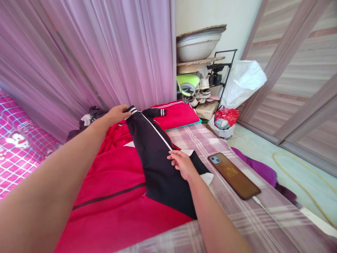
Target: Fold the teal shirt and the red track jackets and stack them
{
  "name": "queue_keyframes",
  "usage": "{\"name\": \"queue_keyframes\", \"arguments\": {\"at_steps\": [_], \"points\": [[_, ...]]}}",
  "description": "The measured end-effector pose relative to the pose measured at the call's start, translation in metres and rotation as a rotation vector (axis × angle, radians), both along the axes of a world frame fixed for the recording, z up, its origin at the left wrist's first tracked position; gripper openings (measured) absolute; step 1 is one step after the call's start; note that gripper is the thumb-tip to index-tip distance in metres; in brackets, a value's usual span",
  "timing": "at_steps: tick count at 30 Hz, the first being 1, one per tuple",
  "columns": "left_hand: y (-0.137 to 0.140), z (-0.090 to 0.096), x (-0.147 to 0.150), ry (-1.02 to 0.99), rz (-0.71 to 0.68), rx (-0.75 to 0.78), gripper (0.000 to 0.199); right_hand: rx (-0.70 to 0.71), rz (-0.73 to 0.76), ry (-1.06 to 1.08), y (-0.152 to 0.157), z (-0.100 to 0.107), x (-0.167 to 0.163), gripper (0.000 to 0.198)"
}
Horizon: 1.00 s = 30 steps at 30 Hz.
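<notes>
A red and black zip jacket lies spread over a plaid bed sheet. My left hand is closed on the striped cuff of its black sleeve, at the far end. Farther down that sleeve, the fingers of my right hand pinch the fabric along the white piping. The sleeve lies stretched between both hands, across the jacket's body. A second striped cuff shows just beyond the sleeve. A dark zip line runs across the red part of the jacket.
A folded red garment lies at the bed's far end. To the right, a phone with a charging cable rests on the plaid sheet. Beyond stand a shoe rack and a white bag. Purple curtains hang at the left.
</notes>
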State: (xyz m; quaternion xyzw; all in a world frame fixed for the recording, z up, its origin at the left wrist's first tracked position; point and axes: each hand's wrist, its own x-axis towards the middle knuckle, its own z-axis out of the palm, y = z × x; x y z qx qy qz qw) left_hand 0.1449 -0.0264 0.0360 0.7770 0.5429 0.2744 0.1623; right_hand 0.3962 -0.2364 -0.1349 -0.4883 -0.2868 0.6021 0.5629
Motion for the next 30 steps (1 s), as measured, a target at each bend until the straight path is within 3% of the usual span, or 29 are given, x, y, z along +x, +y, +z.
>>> {"name": "queue_keyframes", "arguments": {"at_steps": [9,15,19,23,27,30], "points": [[-0.091,0.029,-0.045,-0.223,-0.047,-0.135,0.033,0.081,0.111,0.214,-0.01,0.006,0.032,0.027],[-0.16,0.026,-0.11,-0.122,-0.081,-0.141,0.05,0.103,0.121,0.292,-0.01,-0.001,0.05,0.025],[-0.2,-0.002,-0.163,-0.104,-0.098,-0.181,0.058,0.098,0.126,0.35,-0.007,-0.006,0.056,0.026],[-0.231,-0.049,-0.204,-0.001,-0.093,-0.232,0.059,0.099,0.179,0.323,-0.008,-0.006,0.059,0.024],[-0.252,-0.097,-0.227,0.107,-0.022,-0.205,0.062,0.144,0.233,0.225,-0.012,-0.003,0.059,0.029],[-0.26,-0.122,-0.234,0.145,0.012,-0.182,0.062,0.172,0.241,0.151,-0.015,-0.001,0.055,0.036]]}}
